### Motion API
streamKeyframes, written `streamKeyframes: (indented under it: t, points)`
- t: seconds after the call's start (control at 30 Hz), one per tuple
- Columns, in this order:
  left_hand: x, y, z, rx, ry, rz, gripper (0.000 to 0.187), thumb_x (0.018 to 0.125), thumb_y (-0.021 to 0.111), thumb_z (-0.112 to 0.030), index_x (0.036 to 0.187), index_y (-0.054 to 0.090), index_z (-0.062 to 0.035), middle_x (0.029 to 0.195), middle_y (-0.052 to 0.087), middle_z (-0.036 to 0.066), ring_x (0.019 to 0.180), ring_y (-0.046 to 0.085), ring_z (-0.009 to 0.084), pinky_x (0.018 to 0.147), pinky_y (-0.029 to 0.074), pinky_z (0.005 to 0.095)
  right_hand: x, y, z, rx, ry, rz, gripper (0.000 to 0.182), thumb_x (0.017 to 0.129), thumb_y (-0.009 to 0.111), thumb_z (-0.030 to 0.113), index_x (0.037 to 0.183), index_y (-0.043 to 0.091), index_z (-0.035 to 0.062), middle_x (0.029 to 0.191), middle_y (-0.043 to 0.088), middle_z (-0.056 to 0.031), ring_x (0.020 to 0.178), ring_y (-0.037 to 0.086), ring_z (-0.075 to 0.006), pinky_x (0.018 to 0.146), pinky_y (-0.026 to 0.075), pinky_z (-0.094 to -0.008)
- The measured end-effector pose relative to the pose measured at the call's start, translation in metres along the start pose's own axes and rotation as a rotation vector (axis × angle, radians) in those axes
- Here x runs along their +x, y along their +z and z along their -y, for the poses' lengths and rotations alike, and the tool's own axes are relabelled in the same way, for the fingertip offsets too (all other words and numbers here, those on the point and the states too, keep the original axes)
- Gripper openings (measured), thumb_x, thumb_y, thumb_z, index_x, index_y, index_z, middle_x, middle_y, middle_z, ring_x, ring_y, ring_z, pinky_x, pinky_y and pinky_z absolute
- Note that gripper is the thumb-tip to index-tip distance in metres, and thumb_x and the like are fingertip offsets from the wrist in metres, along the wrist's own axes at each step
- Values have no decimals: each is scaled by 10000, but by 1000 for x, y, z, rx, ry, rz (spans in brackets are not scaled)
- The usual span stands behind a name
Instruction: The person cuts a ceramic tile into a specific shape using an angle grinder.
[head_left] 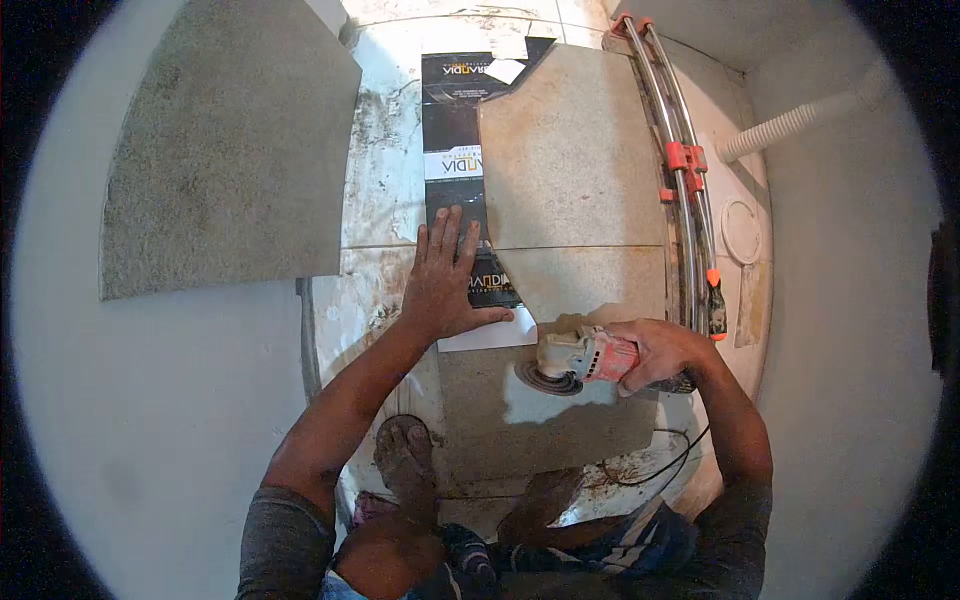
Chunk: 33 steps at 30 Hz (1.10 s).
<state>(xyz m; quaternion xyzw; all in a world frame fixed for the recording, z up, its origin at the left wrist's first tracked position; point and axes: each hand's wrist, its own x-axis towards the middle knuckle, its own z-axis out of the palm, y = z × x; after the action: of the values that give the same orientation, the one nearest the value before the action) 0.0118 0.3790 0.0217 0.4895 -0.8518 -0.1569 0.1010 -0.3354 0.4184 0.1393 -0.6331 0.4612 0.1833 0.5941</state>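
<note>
While a black printed cardboard strip [453,128] is lightly covered by the flat, spread left hand [438,283], a dusty red-and-cream angle grinder [592,357] is clasped around its body by the right hand [664,355]. Its head and dark disc [545,379] project leftward from that grip, over a grey-beige tile [500,420]. The grinder's rear is mostly hidden; disc contact cannot be told.

The tiles [570,150] look matt and grainy, the cardboard [452,125] glossy, the rails [684,225] shiny metal.
</note>
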Motion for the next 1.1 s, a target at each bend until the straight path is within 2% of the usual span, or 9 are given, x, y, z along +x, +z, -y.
streamKeyframes:
  t: [0.13,0.3,0.43,0.5,0.57,0.63,0.83,1.0,1.1]
  points:
    - [0,-1,0,-34,20,-21,1356,663,689,-870,1580,235,20,1644,130,315,1550,85,467,1248,62,606,-1,2,-4,-11,-52,-38,799,578,881,193,1319,605,79,1055,725,-129,952,685,-275,871,534,-391]
    - [2,-2,0,-19,3,3,1357,662,688,-872,1580,236,20,1643,138,310,1552,84,460,1251,73,596,-2,-2,7,-8,29,19,803,585,877,175,1334,601,90,1063,729,-131,946,689,-272,872,535,-392]
    - [3,-4,-1,-24,-8,22,1357,660,686,-874,1577,240,22,1644,140,303,1554,82,455,1247,93,603,-1,2,-1,-22,-5,-12,823,587,881,173,1356,595,104,1078,732,-131,964,691,-269,879,536,-392]
    - [2,-4,-1,-22,-4,14,1358,659,687,-874,1575,239,23,1644,141,302,1553,82,456,1245,97,608,0,3,0,19,14,-9,800,580,867,204,1332,605,119,1110,731,-161,1007,696,-328,915,540,-439]
    - [1,-3,-1,-21,2,10,1359,657,687,-874,1574,238,23,1643,143,301,1553,82,457,1243,100,614,2,5,-8,1,-1,-14,825,583,879,204,1354,599,114,1113,730,-149,1005,693,-303,920,533,-419]
    - [1,-4,-1,-49,3,9,1400,611,791,-789,1588,195,17,1640,144,317,1538,107,492,1233,130,622,2,5,-8,-16,-16,-19,850,585,890,205,1376,593,110,1116,729,-138,1003,689,-278,924,526,-399]
    - [1,-2,1,-62,21,-26,1380,606,799,-782,1578,231,16,1635,155,319,1524,144,506,1229,140,624,-3,1,6,-13,15,-7,850,569,897,257,1349,601,93,1127,723,-152,1021,689,-322,930,525,-411]
    - [2,3,3,-83,21,-65,1355,618,798,-776,1580,241,-1,1637,156,317,1517,155,518,1228,135,624,1,5,-7,-30,-143,-82,789,569,877,193,1306,620,79,1092,727,-139,980,688,-285,915,526,-391]
    - [-1,7,5,-76,13,-51,1343,633,796,-769,1590,223,-20,1644,148,308,1524,142,508,1231,120,620,-1,4,-8,18,4,-40,770,564,869,166,1290,630,71,1054,728,-113,937,676,-253,897,527,-372]
